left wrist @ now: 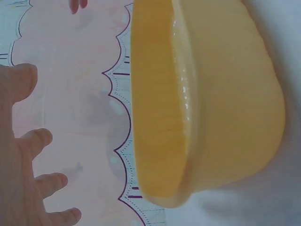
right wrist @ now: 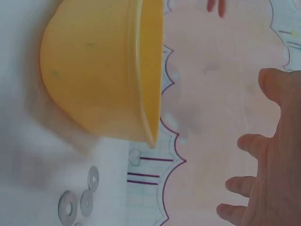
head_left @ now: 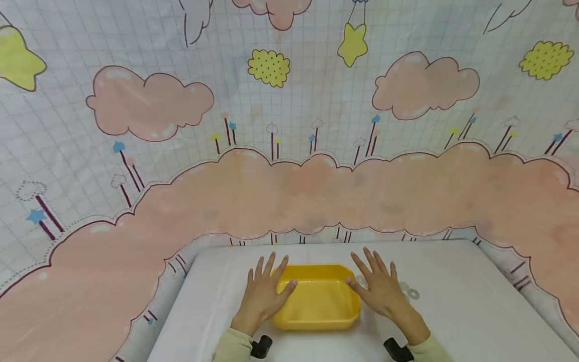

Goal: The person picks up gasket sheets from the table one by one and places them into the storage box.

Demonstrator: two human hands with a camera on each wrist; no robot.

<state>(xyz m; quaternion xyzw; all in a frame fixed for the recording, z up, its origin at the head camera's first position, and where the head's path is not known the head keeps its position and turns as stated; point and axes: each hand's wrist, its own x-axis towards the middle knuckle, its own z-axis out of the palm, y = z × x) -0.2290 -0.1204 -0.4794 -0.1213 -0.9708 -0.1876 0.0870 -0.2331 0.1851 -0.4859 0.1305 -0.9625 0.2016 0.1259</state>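
A yellow rectangular plastic tray (head_left: 318, 322) stands empty in the middle of the white table (head_left: 475, 311). My left hand (head_left: 264, 290) is spread with straight fingers at the tray's left end, thumb over the left rim. My right hand (head_left: 379, 287) mirrors it at the right end, thumb by the right rim. Neither hand holds anything. The left wrist view shows the tray's outer wall (left wrist: 225, 103) and my spread left fingers (left wrist: 33, 183) apart from it. The right wrist view shows the tray (right wrist: 94, 70) and my right fingers (right wrist: 263, 179) likewise apart.
A few flat metal washers (head_left: 409, 291) lie on the table just right of my right hand; they also show below the tray as washers (right wrist: 77, 200) in the right wrist view. A cartoon cloud-and-star cloth (head_left: 289, 191) hangs behind and around the table.
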